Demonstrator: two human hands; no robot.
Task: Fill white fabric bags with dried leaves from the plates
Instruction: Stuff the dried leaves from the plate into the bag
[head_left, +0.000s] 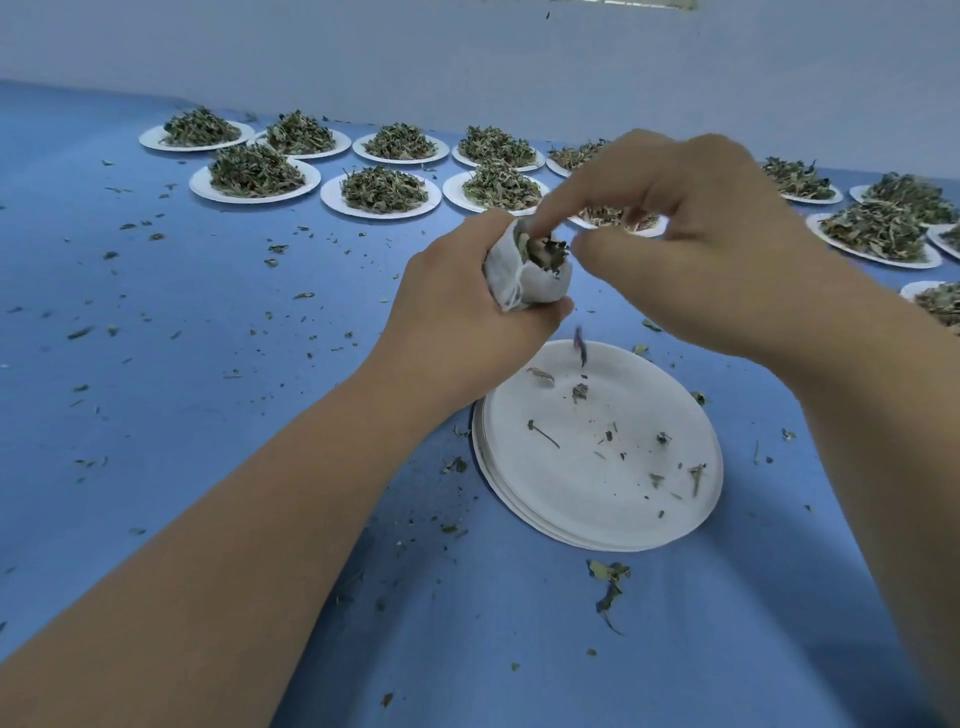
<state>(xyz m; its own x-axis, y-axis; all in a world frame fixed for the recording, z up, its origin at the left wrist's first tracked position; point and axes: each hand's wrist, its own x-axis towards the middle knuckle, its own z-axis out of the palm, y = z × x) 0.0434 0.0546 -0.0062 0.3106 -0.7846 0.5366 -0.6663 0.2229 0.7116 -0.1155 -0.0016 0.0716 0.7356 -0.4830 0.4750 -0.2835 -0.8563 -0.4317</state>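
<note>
My left hand (457, 312) grips a small white fabric bag (524, 278), held upright above the table, its open mouth stuffed with dried leaves. My right hand (691, 234) hovers just right of the bag, its index finger poking down into the leaves at the mouth while the other fingers curl loosely. Below the hands lies a stack of white paper plates (602, 457) with only a few leaf scraps on top. A loose leaf piece (580, 349) is falling toward that plate.
Two rows of white plates heaped with dried leaves (382, 189) line the back of the blue table (182, 338), more at the right (878, 234). Leaf crumbs are scattered over the cloth, with a clump (610, 577) near the front. A pale wall stands behind.
</note>
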